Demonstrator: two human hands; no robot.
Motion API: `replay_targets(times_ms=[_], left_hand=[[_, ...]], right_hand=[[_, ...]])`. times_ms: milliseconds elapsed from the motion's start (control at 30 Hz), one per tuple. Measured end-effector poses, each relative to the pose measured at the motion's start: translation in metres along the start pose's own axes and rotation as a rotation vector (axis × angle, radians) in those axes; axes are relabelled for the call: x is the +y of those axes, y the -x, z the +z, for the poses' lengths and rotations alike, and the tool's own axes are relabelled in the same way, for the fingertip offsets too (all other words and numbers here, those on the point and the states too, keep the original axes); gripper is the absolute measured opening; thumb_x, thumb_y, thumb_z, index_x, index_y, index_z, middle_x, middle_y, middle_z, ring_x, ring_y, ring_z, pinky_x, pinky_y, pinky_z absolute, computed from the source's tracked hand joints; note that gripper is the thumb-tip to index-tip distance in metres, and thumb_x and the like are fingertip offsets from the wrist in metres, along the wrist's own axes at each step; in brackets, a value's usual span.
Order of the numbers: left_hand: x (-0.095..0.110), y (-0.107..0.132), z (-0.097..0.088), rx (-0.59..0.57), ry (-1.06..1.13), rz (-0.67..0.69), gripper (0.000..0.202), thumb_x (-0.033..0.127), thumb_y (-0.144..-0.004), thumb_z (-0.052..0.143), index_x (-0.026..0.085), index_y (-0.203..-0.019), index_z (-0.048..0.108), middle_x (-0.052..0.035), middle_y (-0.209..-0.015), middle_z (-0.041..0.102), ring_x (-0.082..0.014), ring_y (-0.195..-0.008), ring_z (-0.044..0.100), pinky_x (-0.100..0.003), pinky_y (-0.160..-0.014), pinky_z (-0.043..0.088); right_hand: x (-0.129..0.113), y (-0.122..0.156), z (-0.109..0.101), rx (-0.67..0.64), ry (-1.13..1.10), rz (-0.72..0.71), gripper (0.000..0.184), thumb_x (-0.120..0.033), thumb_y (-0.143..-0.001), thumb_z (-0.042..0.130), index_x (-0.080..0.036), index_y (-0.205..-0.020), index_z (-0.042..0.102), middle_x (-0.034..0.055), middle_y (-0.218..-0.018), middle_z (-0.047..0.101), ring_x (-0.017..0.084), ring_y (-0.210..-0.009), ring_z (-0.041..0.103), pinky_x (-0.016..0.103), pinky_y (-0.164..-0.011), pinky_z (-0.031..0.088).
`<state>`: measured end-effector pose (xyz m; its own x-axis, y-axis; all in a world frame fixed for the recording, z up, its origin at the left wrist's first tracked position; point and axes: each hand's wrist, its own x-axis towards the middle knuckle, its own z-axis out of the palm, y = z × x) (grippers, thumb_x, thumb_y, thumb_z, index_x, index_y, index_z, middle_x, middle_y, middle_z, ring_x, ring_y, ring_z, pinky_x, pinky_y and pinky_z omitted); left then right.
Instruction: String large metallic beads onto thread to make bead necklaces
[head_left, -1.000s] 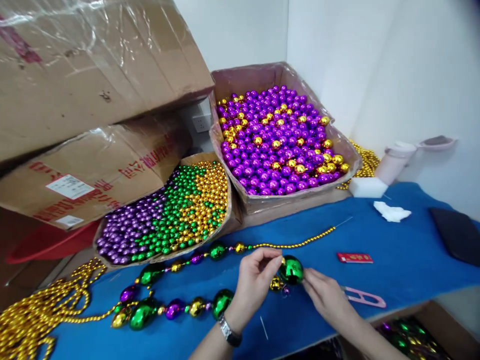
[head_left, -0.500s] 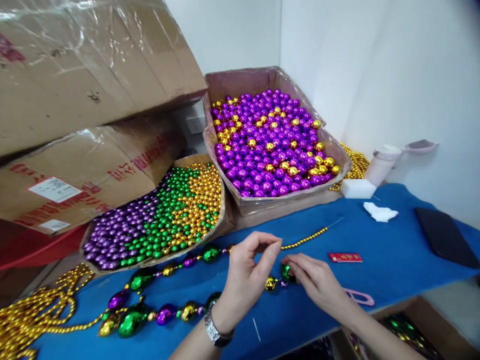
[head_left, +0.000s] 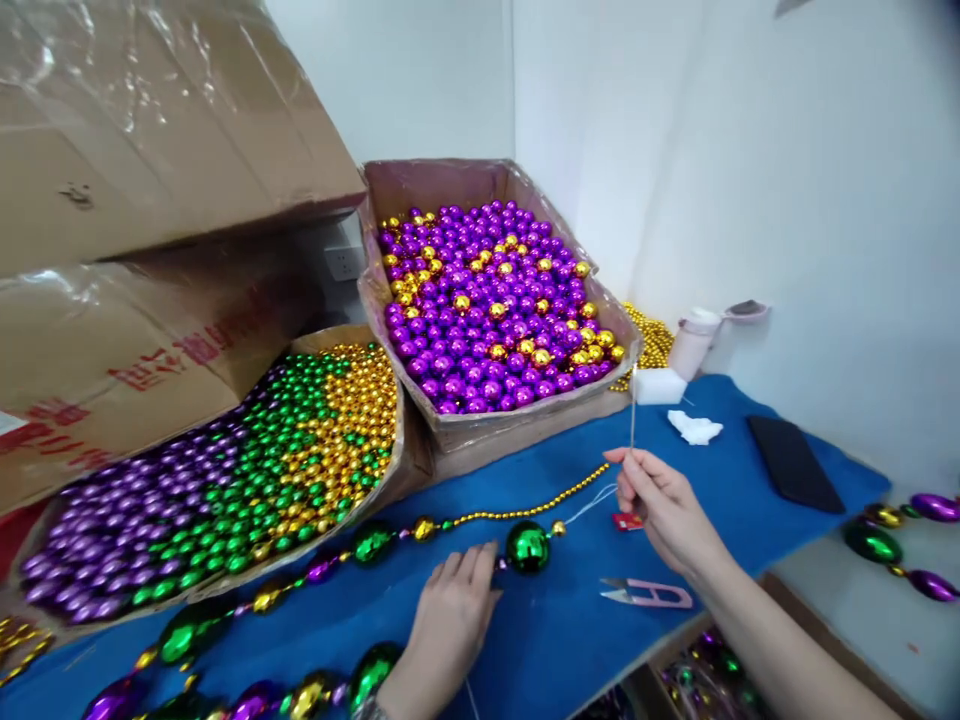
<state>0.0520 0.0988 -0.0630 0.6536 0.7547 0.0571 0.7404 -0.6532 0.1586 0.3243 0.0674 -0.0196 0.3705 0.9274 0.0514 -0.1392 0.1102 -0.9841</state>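
Observation:
My left hand (head_left: 450, 612) lies flat on the blue cloth (head_left: 540, 640), fingers stretched toward a large green bead (head_left: 527, 547) on a strand of green, gold and purple beads (head_left: 373, 543). A small gold bead (head_left: 558, 528) sits just right of the green one. My right hand (head_left: 664, 505) pinches a long thin needle (head_left: 633, 408) that points upward. White thread (head_left: 592, 503) runs from it down to the gold bead. A thin string of tiny gold beads (head_left: 525, 505) trails across the cloth behind.
A box of purple and gold balls (head_left: 487, 290) stands at the back, a tray of purple, green and gold beads (head_left: 225, 470) to the left, and cardboard cartons (head_left: 150, 150) above. Pink thread snips (head_left: 649, 594), a red packet, a dark phone (head_left: 795, 463) and a white cup (head_left: 690, 342) lie to the right.
My right hand has drawn the needle up and to the right, pulling thread through the beads. My left hand let go of its pinch and flattened on the cloth. The view shifted right.

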Motion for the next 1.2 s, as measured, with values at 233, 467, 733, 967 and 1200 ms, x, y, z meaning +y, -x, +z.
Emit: replay_targets(times_ms=[233, 467, 733, 967, 1200], left_hand=[[-0.022, 0.002, -0.005, -0.044, -0.129, 0.005, 0.043, 0.006, -0.083, 0.044, 0.020, -0.123, 0.051, -0.0092, -0.116, 0.064, -0.0267, -0.095, 0.058, -0.037, -0.079, 0.047], [-0.026, -0.003, -0.002, -0.114, -0.104, -0.011, 0.043, 0.006, -0.083, 0.043, 0.020, -0.123, 0.052, -0.0089, -0.113, 0.064, -0.0258, -0.094, 0.058, -0.037, -0.079, 0.047], [-0.016, -0.037, -0.062, 0.074, -0.017, 0.105, 0.028, 0.026, -0.088, 0.048, 0.019, -0.114, 0.057, -0.0100, -0.103, 0.066, -0.0249, -0.091, 0.059, -0.036, -0.079, 0.048], [-0.019, -0.149, -0.148, 0.350, -0.104, -0.041, 0.023, 0.023, -0.090, 0.044, 0.012, -0.103, 0.060, -0.0183, -0.104, 0.061, -0.0334, -0.105, 0.050, -0.051, -0.090, 0.038], [-0.048, -0.192, -0.161, 0.280, 0.106, -0.102, 0.008, 0.023, -0.078, 0.066, 0.015, -0.080, 0.064, -0.0071, -0.093, 0.064, -0.0254, -0.095, 0.058, -0.049, -0.090, 0.040]], right_hand=[[0.020, 0.006, 0.008, 0.079, -0.178, 0.086, 0.031, -0.045, -0.081, 0.063, -0.018, -0.096, 0.064, -0.0019, -0.067, 0.059, 0.008, -0.053, 0.048, 0.019, -0.049, 0.036], [0.022, -0.007, -0.001, 0.263, -0.292, 0.039, 0.032, -0.046, -0.082, 0.063, -0.023, -0.104, 0.060, -0.0034, -0.074, 0.059, 0.006, -0.055, 0.046, 0.017, -0.048, 0.038], [0.017, 0.008, 0.014, 0.143, -0.171, 0.010, 0.028, -0.043, -0.088, 0.056, -0.021, -0.104, 0.061, -0.0045, -0.064, 0.055, 0.008, -0.055, 0.048, 0.019, -0.051, 0.038], [0.023, 0.025, 0.028, -0.028, 0.094, 0.003, 0.039, -0.049, -0.091, 0.046, -0.018, -0.111, 0.058, -0.0033, -0.064, 0.055, 0.012, -0.057, 0.053, 0.025, -0.058, 0.042], [0.026, 0.032, 0.036, -0.140, 0.265, -0.030, 0.048, -0.052, -0.092, 0.036, -0.016, -0.107, 0.063, 0.0011, -0.063, 0.059, 0.014, -0.057, 0.058, 0.025, -0.056, 0.045]])
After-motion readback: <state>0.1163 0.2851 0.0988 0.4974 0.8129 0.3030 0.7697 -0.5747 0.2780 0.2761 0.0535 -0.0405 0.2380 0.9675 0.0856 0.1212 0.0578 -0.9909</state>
